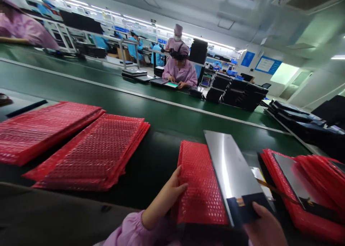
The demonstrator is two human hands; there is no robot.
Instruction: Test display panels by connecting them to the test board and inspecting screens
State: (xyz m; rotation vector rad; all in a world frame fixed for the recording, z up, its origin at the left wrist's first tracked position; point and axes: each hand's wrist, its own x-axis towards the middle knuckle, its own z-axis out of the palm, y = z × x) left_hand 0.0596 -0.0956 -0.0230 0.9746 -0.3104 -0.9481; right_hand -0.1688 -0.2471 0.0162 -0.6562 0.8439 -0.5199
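Observation:
My right hand grips the lower end of a flat LCD panel, thumb on its black strip. The panel has a shiny silver back and a small copper-coloured connector. It is tilted and overlaps the right side of a red bubble-wrap bag. My left hand is closed on that bag's left edge, its thumb on top and the other fingers partly hidden. To the right, red bubble-wrap bags lie in a pile with another silver panel among them.
Two stacks of red bubble-wrap bags, a far-left stack and a nearer stack, lie on the dark bench. Beyond runs a green conveyor belt. A co-worker sits across it, near tall piles of black trays.

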